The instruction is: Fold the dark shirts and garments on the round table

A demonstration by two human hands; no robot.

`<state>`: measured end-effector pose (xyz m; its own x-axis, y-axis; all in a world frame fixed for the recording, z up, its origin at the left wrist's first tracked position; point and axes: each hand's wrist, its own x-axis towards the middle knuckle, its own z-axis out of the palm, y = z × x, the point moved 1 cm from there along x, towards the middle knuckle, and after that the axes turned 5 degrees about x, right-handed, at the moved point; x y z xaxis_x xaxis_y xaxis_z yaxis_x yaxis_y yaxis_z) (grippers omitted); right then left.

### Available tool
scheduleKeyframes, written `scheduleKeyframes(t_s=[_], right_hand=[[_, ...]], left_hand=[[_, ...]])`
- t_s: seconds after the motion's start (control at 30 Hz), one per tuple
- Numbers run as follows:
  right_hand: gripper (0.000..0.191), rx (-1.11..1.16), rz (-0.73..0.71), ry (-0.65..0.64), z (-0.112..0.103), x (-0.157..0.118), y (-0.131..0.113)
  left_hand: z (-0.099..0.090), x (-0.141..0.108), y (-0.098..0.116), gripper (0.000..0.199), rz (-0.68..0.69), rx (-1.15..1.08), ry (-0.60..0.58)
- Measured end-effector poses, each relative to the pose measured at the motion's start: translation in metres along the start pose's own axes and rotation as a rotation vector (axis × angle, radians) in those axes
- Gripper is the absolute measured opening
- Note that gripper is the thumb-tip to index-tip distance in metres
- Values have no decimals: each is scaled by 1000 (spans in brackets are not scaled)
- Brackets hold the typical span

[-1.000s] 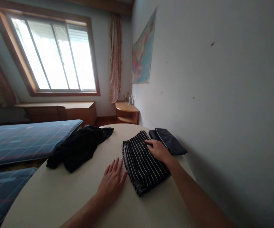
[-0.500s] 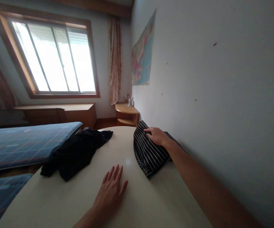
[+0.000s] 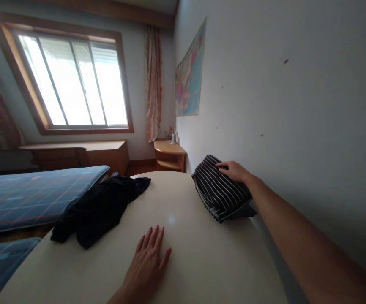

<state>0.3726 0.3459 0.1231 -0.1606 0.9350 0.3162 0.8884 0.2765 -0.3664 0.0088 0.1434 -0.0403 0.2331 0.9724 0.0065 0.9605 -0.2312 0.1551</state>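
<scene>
A folded black cloth with white stripes [image 3: 222, 190] lies at the table's right edge, beside the wall, with a dark piece of cloth [image 3: 248, 212] showing under it. The fingers of my right hand [image 3: 236, 172] are closed on the top of the striped cloth. My left hand [image 3: 148, 257] rests flat on the cream table [image 3: 183, 270], fingers spread, holding nothing. Over the table's left edge lies a crumpled black garment [image 3: 100, 209], touched by neither hand.
A blue plaid mattress [image 3: 37, 196] stands left of the table, with another plaid surface [image 3: 5, 266] nearer. The white wall [image 3: 281, 105] runs close along the right. A small corner shelf [image 3: 169, 147] and a wooden desk [image 3: 107, 145] stand beyond.
My right hand has moved right, and the striped cloth has shifted right with it, closer to the wall. My left hand remains flat on the table. The view has tilted slightly.
</scene>
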Motion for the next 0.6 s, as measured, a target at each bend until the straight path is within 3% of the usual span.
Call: scheduleKeyframes(t_s=[0.13, 0.23, 0.47, 0.6], right_hand=[[40, -39, 190, -20, 30, -24, 51], [40, -31, 264, 9, 48, -35, 69], [43, 93, 153, 106, 28, -23, 68], [41, -6, 255, 34, 34, -33, 78]], left_hand=[[-1, 0, 2, 69, 0, 4, -7], [-2, 0, 3, 70, -1, -4, -8], [0, 0, 2, 69, 8, -15, 23], [4, 0, 0, 69, 11, -13, 47]])
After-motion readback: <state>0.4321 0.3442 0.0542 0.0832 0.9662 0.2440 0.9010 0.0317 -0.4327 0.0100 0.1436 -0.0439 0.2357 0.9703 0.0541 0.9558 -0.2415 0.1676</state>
